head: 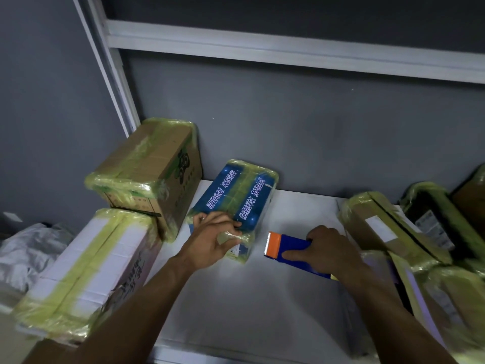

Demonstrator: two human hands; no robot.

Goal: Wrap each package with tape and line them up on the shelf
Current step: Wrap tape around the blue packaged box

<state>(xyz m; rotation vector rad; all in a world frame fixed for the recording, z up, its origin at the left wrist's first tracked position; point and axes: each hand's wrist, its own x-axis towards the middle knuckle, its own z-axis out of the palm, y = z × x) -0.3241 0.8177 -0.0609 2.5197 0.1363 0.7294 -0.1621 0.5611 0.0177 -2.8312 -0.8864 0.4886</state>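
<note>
Two hands reach over the white shelf (249,311). The left hand (215,239) curls its fingers round the near end of the taped blue package (241,195), which lies flat beside a brown box (147,164). The right hand (328,249) grips the tape dispenser (288,248) just beside it.

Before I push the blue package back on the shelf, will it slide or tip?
Probably slide: the blue package lies flat and low on the smooth shelf. Its glossy tape wrap may feel slippery under the left hand. Its straight edges suggest it stays stiff.
</note>
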